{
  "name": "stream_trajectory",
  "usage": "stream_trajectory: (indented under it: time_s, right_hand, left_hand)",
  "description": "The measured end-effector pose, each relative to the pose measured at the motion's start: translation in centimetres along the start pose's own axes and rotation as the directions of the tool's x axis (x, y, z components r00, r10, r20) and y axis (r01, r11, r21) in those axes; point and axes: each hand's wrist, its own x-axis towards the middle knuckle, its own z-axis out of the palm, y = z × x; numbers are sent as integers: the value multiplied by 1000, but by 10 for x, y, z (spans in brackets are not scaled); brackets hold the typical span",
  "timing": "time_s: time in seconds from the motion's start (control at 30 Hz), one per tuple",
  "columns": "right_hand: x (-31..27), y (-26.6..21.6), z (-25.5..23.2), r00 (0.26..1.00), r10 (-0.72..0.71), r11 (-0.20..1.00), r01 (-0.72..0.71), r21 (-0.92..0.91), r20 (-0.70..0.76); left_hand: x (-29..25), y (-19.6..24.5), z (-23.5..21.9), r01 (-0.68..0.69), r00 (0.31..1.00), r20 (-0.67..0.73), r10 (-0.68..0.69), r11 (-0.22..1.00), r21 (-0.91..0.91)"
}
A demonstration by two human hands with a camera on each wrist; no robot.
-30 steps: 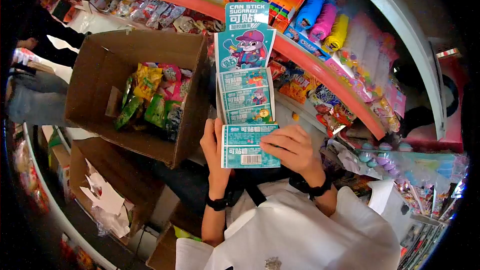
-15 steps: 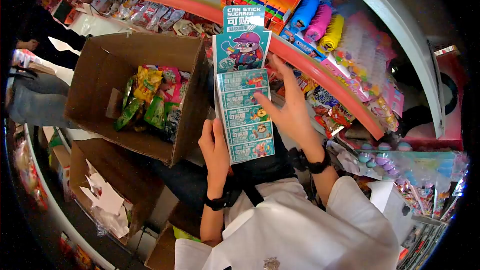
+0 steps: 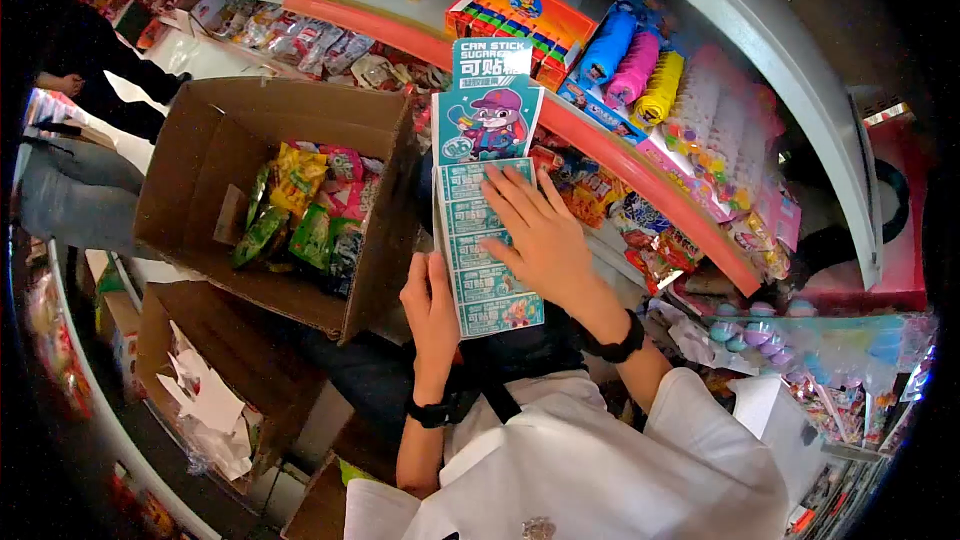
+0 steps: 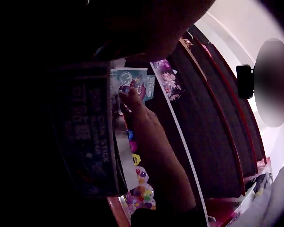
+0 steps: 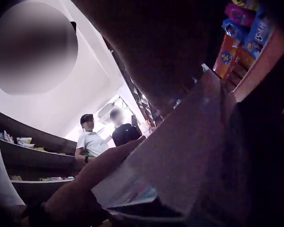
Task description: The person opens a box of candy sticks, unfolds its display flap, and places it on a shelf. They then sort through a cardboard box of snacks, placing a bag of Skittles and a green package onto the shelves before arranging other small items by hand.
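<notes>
A teal candy display box (image 3: 490, 130) with a cartoon rabbit on its raised header stands tilted before my chest. Teal candy packets (image 3: 490, 285) lie in a column in its tray, printed faces up. My left hand (image 3: 430, 310) grips the tray's left side near the lower end. Across the upper packets lies my right hand (image 3: 540, 235), fingers spread and fairly straight, covering part of their print. In the left wrist view the box's dark side (image 4: 85, 137) fills the left, with the right hand (image 4: 146, 118) beyond it.
At left stands an open cardboard box (image 3: 180, 170) holding several colourful snack bags (image 3: 300, 175). Below it, another carton (image 3: 160, 330) holds torn white card. A curved shelf (image 3: 640, 165) with candy runs along the far side and right. Another person's legs (image 3: 75, 190) show at far left.
My right hand let go of the barcode-backed packets at the lower end, rose, and came down on the column. Those packets no longer show their backs; front faces fill the tray.
</notes>
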Motion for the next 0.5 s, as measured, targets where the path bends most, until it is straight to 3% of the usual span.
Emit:
stream_trajectory:
  time_s: [0.13,0.33,0.43,0.5]
  right_hand:
    - [6,2,1,999,-35,997,34,-74,-4]
    - [10,3,7,1000,-27,999,27,-19,-15]
    - [9,1,-3,999,-16,988,24,151,-52]
    - [0,0,-5,965,125,973,-73,219,-232]
  left_hand:
    - [1,0,1,-10,1000,4,10,1000,-9]
    - [1,-5,1,36,999,17,-36,999,-29]
    - [3,4,3,22,1000,9,-22,999,-37]
    - [4,-3,-4,61,997,50,-61,998,2]
